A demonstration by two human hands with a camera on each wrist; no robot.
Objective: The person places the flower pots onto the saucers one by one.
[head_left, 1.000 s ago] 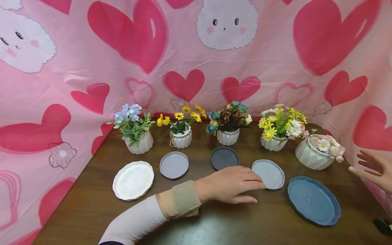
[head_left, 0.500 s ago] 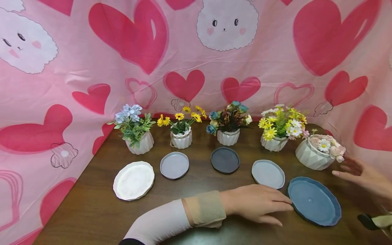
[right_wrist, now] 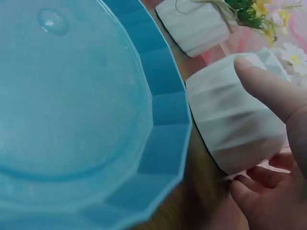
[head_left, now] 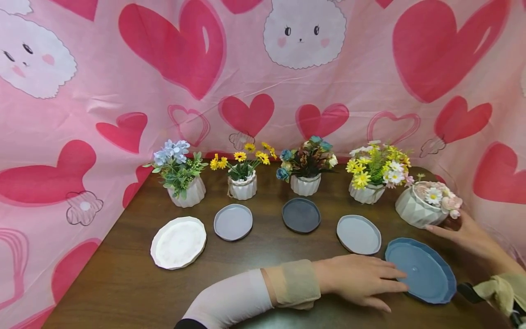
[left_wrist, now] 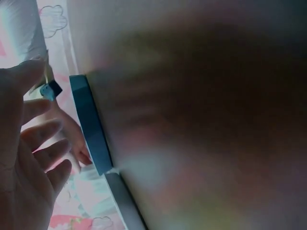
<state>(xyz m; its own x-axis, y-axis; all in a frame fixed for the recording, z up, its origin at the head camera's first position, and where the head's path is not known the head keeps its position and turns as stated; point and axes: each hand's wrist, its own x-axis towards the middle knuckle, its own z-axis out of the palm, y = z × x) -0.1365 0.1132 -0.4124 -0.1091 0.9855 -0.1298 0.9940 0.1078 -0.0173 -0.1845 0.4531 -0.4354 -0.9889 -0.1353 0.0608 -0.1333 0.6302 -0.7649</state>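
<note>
At the table's right end stands a white faceted flowerpot (head_left: 417, 208) with pink and white flowers. My right hand (head_left: 472, 237) is round its near right side; in the right wrist view the thumb lies along the pot wall and the other fingers curl on the opposite side. My left hand (head_left: 365, 281) stretches palm down with straight fingers, their tips over the left rim of a large blue plant saucer (head_left: 429, 276). In the left wrist view the saucer (left_wrist: 91, 124) appears edge-on beyond those fingers. Whether the left fingertips touch it, I cannot tell.
Several more potted artificial flowers, such as the yellow and white bunch (head_left: 378, 169), line the back of the brown table (head_left: 123, 292). Smaller saucers sit before them: white (head_left: 178, 242), lilac-grey (head_left: 233, 222), black (head_left: 301, 215) and light grey (head_left: 359, 234). A pink heart-print cloth (head_left: 246, 68) hangs behind.
My left hand has moved right, from beside the light grey saucer to the blue one. My right hand has come in from the right and closed round the flowerpot. Pots and saucers stay put.
</note>
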